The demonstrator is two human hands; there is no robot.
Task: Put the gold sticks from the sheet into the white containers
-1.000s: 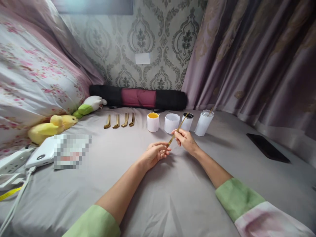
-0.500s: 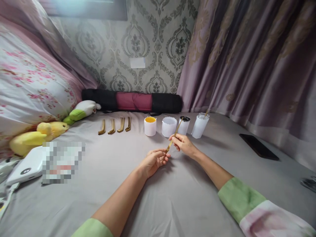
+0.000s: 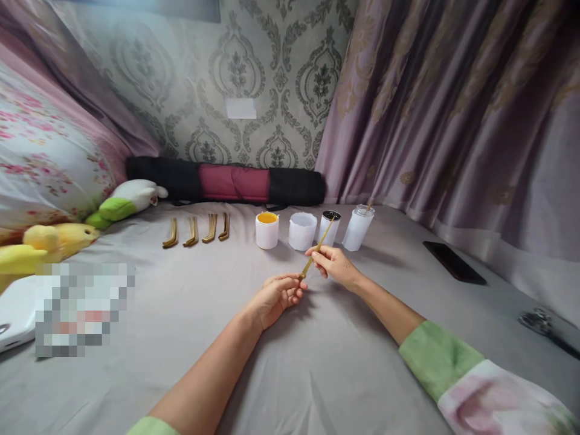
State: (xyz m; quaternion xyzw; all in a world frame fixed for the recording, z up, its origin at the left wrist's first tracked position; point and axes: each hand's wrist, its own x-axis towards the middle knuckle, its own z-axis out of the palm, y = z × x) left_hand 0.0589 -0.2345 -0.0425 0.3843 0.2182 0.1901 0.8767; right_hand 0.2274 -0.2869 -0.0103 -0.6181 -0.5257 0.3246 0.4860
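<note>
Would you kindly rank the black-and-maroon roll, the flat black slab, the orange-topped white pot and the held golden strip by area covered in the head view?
Largest to smallest:
1. Black-and-maroon roll, clearly
2. Flat black slab
3. Orange-topped white pot
4. Golden strip, thin and partly covered, so ranked on what shows

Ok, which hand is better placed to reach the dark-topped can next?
Right, probably: the right hand is nearer the dark-topped can; the left hand sits farther back. Both hold the gold strip, so the right may need to release first.

Slim golden stick [image 3: 307, 266], tilted
</note>
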